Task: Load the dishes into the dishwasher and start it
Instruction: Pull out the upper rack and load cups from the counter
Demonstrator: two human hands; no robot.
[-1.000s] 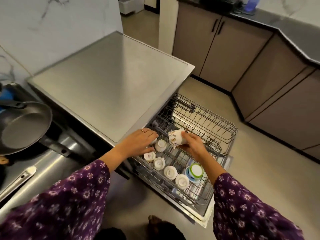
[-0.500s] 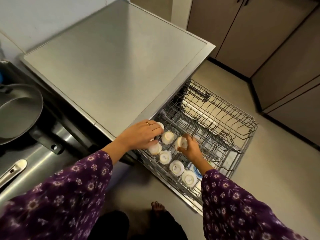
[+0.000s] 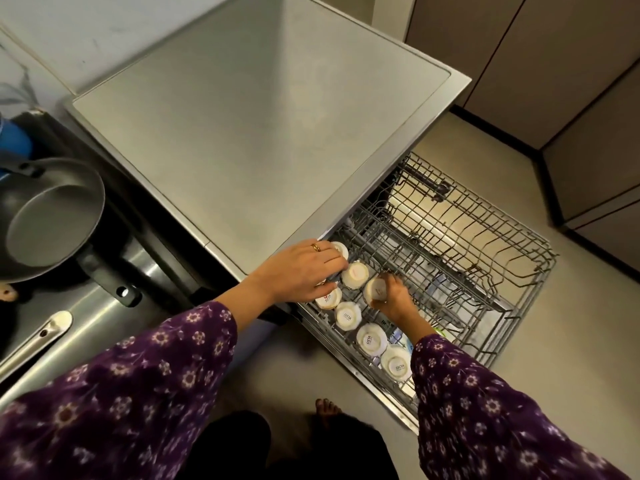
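Cups [image 3: 347, 315] in the rack [image 3: 549, 261] number seven; right hand [image 3: 394, 296] grips one.

Kitchen corner from above, dim and warm-toned.
Pale marbled wall [image 3: 69, 39] at top left, faintly veined in grey. Matte grey steel worktop [image 3: 259, 133] across the middle, with a soft sheen along its right edge. Lower steel counter [image 3: 104, 327] at left, glossy, streaked with reflections. Taupe cabinets [image 3: 519, 64] along the top right and down the right side, flat-fronted, split by thin dark seams, meeting at an inner corner. Black plinth [image 3: 495, 131] at their base. Beige floor [image 3: 571, 358] below, smooth and plain, lighter near the cabinets, shadowed toward the bottom edge.
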